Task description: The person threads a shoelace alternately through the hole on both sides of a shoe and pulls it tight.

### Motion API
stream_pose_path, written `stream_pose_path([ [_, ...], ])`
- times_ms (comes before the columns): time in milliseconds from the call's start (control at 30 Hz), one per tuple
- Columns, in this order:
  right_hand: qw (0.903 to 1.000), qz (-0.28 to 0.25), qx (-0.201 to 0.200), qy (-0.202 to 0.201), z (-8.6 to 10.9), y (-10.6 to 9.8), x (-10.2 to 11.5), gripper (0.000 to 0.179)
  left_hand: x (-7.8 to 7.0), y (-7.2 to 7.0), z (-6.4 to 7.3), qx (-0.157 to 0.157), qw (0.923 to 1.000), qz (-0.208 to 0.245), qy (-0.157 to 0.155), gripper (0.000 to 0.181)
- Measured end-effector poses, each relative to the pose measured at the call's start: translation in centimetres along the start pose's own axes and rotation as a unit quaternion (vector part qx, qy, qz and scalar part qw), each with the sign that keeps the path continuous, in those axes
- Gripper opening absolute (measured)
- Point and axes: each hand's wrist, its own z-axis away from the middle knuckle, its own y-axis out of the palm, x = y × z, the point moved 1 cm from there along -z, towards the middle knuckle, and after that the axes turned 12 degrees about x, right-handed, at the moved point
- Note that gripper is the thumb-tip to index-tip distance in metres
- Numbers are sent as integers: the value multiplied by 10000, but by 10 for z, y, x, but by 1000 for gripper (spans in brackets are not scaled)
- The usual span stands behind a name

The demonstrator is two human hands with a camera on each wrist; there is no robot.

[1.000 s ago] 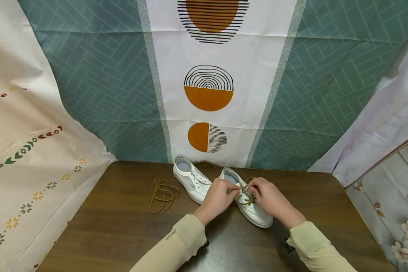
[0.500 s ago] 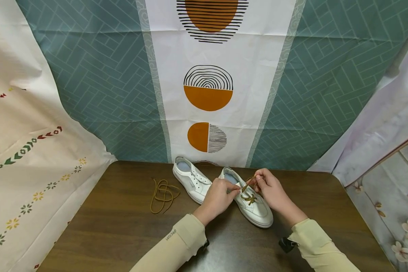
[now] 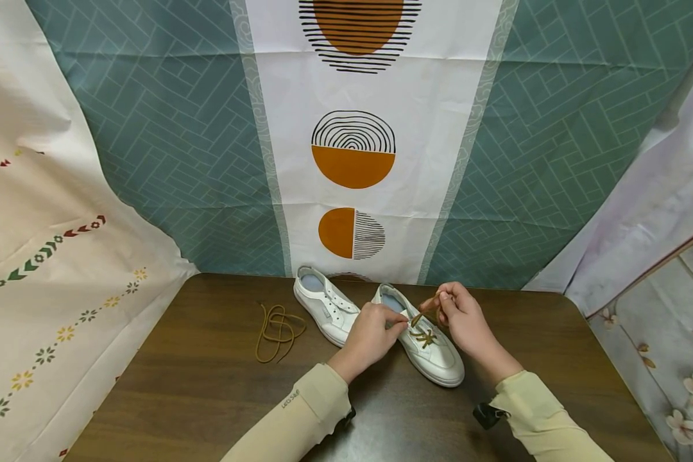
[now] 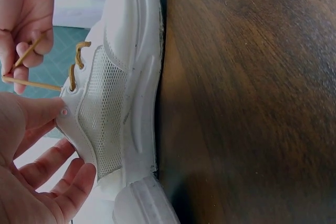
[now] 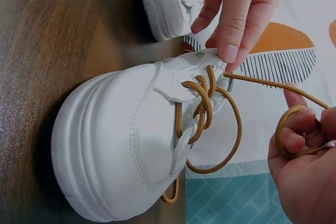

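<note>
A white sneaker point(image 3: 439, 364) stands on the table, its toe toward the person, with a brown shoelace point(image 5: 201, 108) threaded through its front eyelets. My left hand point(image 3: 369, 333) pinches the sneaker's eyelet flap, thumb and finger at the edge beside an unlaced eyelet in the left wrist view. Behind and to the right of it, my right hand point(image 3: 464, 321) holds the lace above the sneaker. One stretch runs straight from the eyelets to its fingers, and more lace coils round those fingers point(image 5: 291, 142). A slack loop hangs beside the tongue in the right wrist view.
The other white sneaker point(image 3: 326, 311), without a lace, stands close on the left, partly behind my left hand. Farther left, a second brown shoelace point(image 3: 280, 330) lies loosely coiled on the wooden table point(image 3: 179, 398). A patterned cloth point(image 3: 352, 192) hangs at the table's back edge.
My right hand has moved up and back from the laces, drawing the shoelace out from the sneaker. My left hand stays at the eyelet flap, and the sneakers remain in place.
</note>
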Motion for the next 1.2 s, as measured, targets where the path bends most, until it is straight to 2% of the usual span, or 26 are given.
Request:
stream_pose_path([
  [267,9993,-259,-243,-144,2,-3,3,23,-1,0,1,22,10000,-57,-61,10],
  [700,9995,-237,-189,-31,3,-3,0,22,-1,0,1,52,9999,63,-81,11],
  [867,9992,-212,268,184,4,4,-2,22,3,0,-1,101,9994,324,-70,12],
  [1033,9924,1,1157,413,9,21,-2,20,7,-1,-2,182,9986,485,-93,12],
  [1133,9852,281,1620,483,11,31,-3,19,7,-1,-1,151,9989,435,-26,12],
  [1200,9804,757,1767,439,11,36,-3,17,7,-2,-1,133,9991,390,-43,13],
])
